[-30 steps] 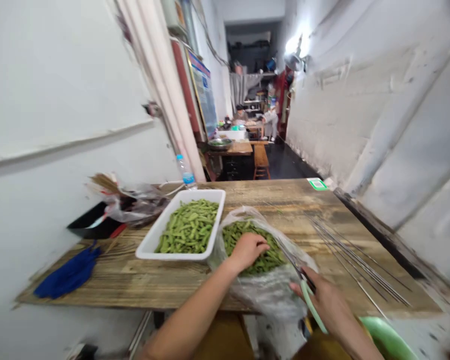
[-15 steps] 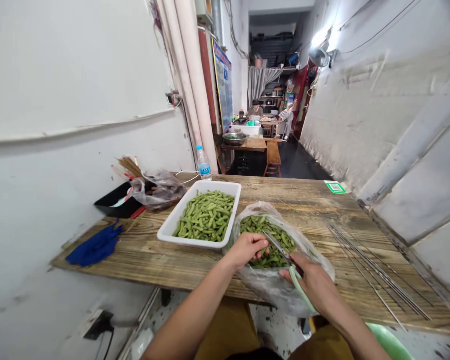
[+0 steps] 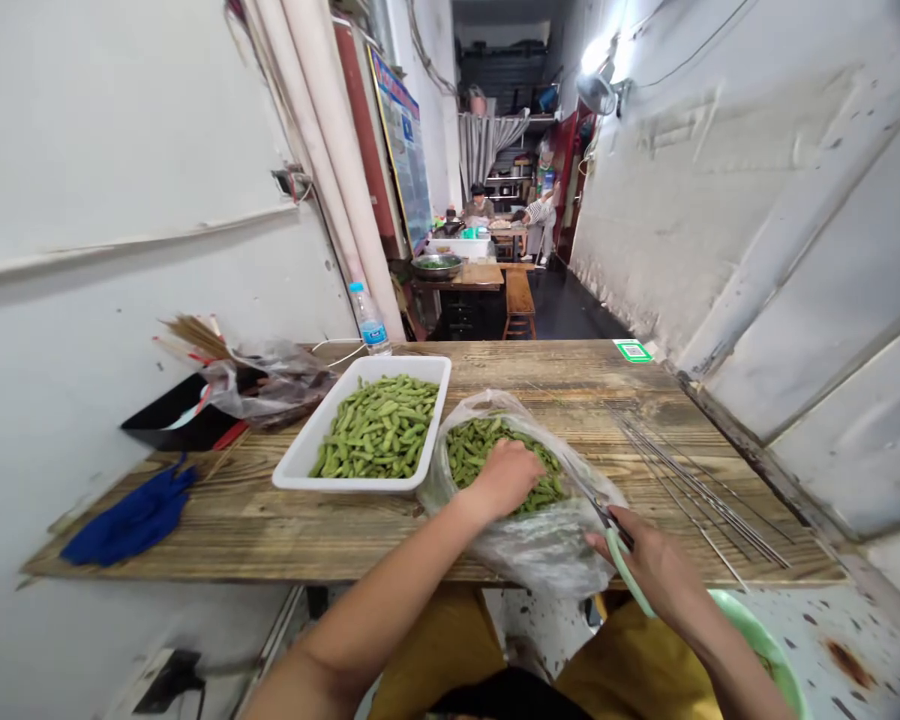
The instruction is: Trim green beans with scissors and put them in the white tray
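My left hand point(image 3: 508, 478) reaches down into a clear plastic bag point(image 3: 544, 555) of green edamame pods point(image 3: 474, 445). Its fingertips are hidden among the pods, so I cannot make out whether they grip any. At the bag's right side, my right hand point(image 3: 652, 560) holds scissors with pale green handles point(image 3: 628, 582), the blades pointing up and left over the bag's edge. Left of the bag is a white plastic tray point(image 3: 345, 484) heaped with more edamame pods point(image 3: 382, 425).
Several thin metal skewers point(image 3: 701, 490) lie on the wooden table point(image 3: 247, 520) at right. Along the left are a blue cloth point(image 3: 129, 515), a black container point(image 3: 169, 420) and a water bottle point(image 3: 373, 325). A green basin point(image 3: 765, 640) stands below the table's edge. Two people sit far back.
My left hand has gone from near the scissor blades down into the pods. The scissors have shifted right, away from it. The whole view has turned slightly right.
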The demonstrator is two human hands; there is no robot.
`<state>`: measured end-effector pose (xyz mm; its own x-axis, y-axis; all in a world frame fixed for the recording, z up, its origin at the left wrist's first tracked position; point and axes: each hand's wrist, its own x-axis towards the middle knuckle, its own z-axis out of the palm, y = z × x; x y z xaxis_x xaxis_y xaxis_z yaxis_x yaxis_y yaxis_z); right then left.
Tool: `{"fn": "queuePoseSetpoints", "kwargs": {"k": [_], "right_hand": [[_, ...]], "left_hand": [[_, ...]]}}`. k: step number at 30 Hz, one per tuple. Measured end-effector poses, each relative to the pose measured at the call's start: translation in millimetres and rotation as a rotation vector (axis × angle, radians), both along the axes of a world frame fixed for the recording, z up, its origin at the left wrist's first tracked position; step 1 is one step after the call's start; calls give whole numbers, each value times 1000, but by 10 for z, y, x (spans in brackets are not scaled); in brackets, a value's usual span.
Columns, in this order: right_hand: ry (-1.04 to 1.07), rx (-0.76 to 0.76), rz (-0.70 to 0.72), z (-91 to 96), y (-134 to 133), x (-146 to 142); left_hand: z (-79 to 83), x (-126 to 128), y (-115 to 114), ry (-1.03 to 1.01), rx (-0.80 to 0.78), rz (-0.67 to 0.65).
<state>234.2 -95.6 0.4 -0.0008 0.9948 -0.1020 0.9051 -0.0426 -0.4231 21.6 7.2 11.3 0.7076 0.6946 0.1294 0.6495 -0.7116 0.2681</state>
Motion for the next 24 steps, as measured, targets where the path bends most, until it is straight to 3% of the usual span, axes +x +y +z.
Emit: {"fn": "queuePoseSetpoints", "kwargs": {"k": [5, 10, 12, 15, 18, 21, 24], "right_hand": [[1, -3, -6, -55, -32, 29], [15, -28, -14, -46, -56, 50], [25, -25, -14, -43, -66, 51], [45, -13, -17, -30, -63, 21], [89, 37, 28, 18, -34, -57], [106, 87, 121, 84, 9, -156], [110, 110, 185, 131, 51, -243]], "left_hand": [[-44, 347, 10, 328, 53, -24], [-12, 353, 78, 426, -77, -1], [-4, 267, 98, 274, -117, 9], [-39, 113, 62, -172, -169, 116], [-86, 2, -47, -521, -392, 233], [-67, -61, -161, -673, -640, 294], [18, -125, -229, -733, -720, 297]]}}
